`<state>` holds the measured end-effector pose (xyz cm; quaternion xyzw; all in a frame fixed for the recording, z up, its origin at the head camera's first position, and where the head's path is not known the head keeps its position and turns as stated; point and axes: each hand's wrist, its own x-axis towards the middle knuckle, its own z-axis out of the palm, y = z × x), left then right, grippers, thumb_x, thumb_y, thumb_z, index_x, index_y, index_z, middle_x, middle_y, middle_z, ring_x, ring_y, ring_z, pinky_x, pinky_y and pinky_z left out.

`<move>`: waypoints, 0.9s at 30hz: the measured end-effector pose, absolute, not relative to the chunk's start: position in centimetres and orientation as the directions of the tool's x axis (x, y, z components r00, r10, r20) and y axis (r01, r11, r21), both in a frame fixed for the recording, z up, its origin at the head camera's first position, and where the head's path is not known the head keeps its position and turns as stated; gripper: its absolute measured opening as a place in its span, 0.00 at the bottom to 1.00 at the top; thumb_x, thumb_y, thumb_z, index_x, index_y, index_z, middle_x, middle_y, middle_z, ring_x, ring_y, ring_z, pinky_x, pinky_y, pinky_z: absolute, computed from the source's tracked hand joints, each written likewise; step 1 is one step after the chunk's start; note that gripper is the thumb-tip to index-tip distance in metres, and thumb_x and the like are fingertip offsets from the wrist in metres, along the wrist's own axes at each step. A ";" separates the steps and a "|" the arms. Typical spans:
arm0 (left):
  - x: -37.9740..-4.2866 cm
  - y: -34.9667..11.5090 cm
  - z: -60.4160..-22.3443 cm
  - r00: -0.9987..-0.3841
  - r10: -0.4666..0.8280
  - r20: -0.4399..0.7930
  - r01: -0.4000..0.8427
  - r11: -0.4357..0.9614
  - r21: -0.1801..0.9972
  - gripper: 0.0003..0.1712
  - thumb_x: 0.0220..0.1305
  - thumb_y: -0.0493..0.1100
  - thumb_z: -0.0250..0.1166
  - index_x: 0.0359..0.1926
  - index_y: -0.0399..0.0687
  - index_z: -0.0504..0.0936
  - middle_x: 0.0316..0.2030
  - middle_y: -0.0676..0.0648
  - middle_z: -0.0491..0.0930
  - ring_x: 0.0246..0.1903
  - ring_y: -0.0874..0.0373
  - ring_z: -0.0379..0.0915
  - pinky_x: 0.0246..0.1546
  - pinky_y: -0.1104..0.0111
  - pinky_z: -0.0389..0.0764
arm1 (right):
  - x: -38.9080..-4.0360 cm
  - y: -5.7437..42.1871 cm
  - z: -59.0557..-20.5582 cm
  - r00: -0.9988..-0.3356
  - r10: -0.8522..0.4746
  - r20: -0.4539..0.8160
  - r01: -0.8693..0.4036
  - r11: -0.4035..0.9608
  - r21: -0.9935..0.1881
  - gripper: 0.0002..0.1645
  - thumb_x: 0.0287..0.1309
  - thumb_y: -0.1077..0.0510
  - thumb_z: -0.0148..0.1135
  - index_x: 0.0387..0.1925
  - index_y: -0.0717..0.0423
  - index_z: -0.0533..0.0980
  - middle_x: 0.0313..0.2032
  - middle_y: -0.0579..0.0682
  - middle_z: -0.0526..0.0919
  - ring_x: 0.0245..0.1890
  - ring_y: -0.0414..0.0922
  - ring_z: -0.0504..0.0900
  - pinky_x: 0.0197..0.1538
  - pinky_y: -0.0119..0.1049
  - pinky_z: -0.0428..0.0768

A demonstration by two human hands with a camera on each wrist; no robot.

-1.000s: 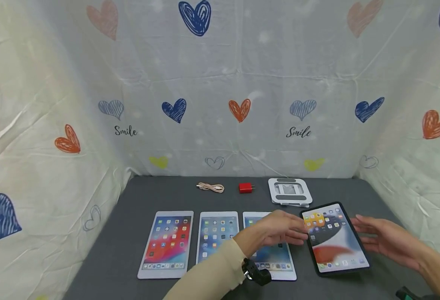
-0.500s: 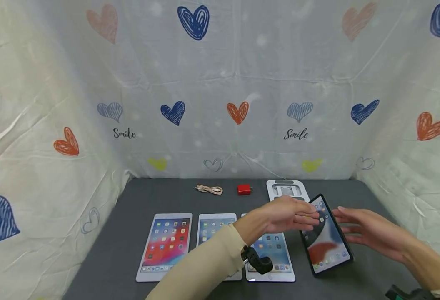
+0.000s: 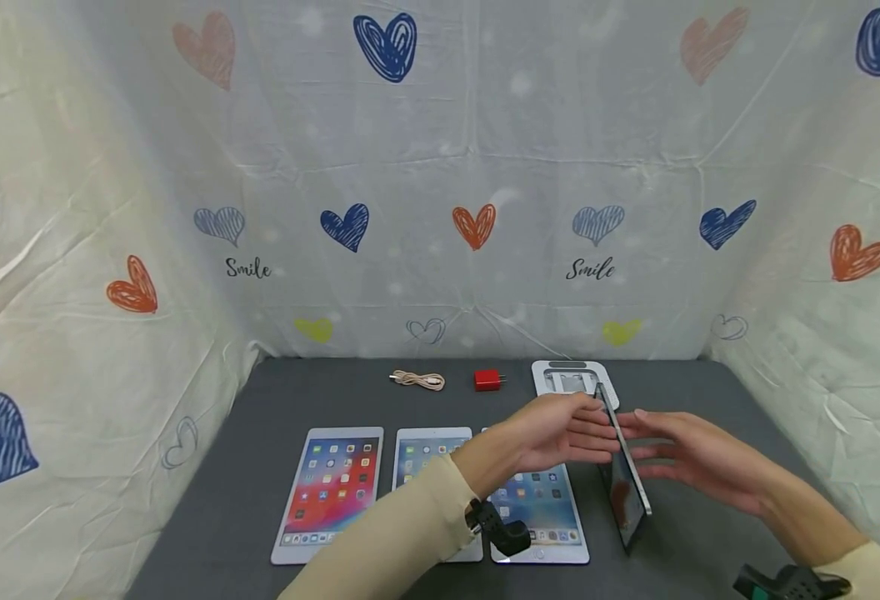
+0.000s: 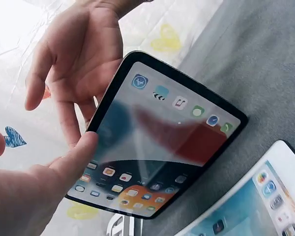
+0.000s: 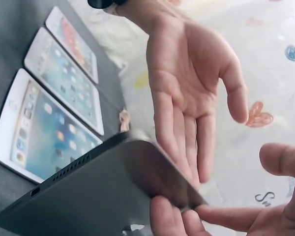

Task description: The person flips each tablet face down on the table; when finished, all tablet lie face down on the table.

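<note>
A dark-framed tablet point(image 3: 623, 492) is tipped up almost edge-on in the head view, its lower edge at the table. My left hand point(image 3: 560, 432), fingers straight, lies against the screen side near the upper edge. On the other side, the right hand point(image 3: 702, 458) reaches its fingertips to the grey back. The lit screen of the tablet point(image 4: 157, 132) faces the left wrist camera, with a left-hand finger at its rim. In the right wrist view, right-hand fingertips point(image 5: 167, 219) touch the back close to the edge.
Three white tablets with lit screens lie in a row: the left one point(image 3: 331, 496), the middle one point(image 3: 432, 450) and the right one point(image 3: 541, 512), partly under the left arm. Behind are a coiled cable point(image 3: 419, 381), a red charger plug point(image 3: 488, 380) and a white folded stand point(image 3: 548, 375).
The dark-framed tablet has gone from facing the head camera to nearly edge-on, turning and shifting left. The right hand has followed it leftward; the left hand moved up, then slightly back left.
</note>
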<state>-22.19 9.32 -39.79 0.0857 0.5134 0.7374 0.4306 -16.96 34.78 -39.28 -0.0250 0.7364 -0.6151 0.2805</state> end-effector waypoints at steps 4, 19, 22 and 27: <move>-22.0 8.1 -39.9 -0.628 0.709 -0.321 -0.551 -0.113 0.827 0.31 0.85 0.49 0.56 0.72 0.26 0.74 0.64 0.32 0.83 0.71 0.35 0.78 0.76 0.44 0.76 | -17.1 34.5 -39.9 -0.831 -0.436 -0.346 0.300 0.173 -0.938 0.43 0.91 0.43 0.40 0.85 0.71 0.50 0.80 0.65 0.66 0.68 0.46 0.82 0.70 0.46 0.85; -21.3 5.5 -41.6 -0.677 0.598 -0.429 -0.624 -0.158 0.765 0.30 0.79 0.47 0.61 0.70 0.28 0.72 0.62 0.34 0.75 0.68 0.31 0.74 0.70 0.37 0.79 | -17.5 37.5 -45.1 -0.798 -0.353 -0.488 0.470 0.140 -0.871 0.50 0.88 0.39 0.44 0.80 0.82 0.50 0.74 0.74 0.72 0.67 0.52 0.84 0.71 0.49 0.84; -21.3 5.5 -42.3 -0.684 0.582 -0.439 -0.629 -0.166 0.759 0.29 0.78 0.46 0.61 0.68 0.29 0.73 0.60 0.34 0.75 0.67 0.30 0.74 0.71 0.36 0.78 | -17.4 38.1 -45.9 -0.796 -0.337 -0.503 0.479 0.155 -0.864 0.51 0.88 0.38 0.43 0.80 0.82 0.50 0.76 0.77 0.69 0.68 0.54 0.83 0.71 0.50 0.84; -21.1 5.9 -43.6 -0.696 0.556 -0.455 -0.632 -0.174 0.755 0.30 0.78 0.47 0.60 0.68 0.28 0.73 0.59 0.33 0.75 0.67 0.29 0.74 0.70 0.34 0.78 | -17.3 39.0 -46.6 -0.796 -0.354 -0.491 0.461 0.172 -0.871 0.52 0.89 0.37 0.41 0.81 0.82 0.48 0.78 0.76 0.66 0.69 0.52 0.82 0.70 0.46 0.84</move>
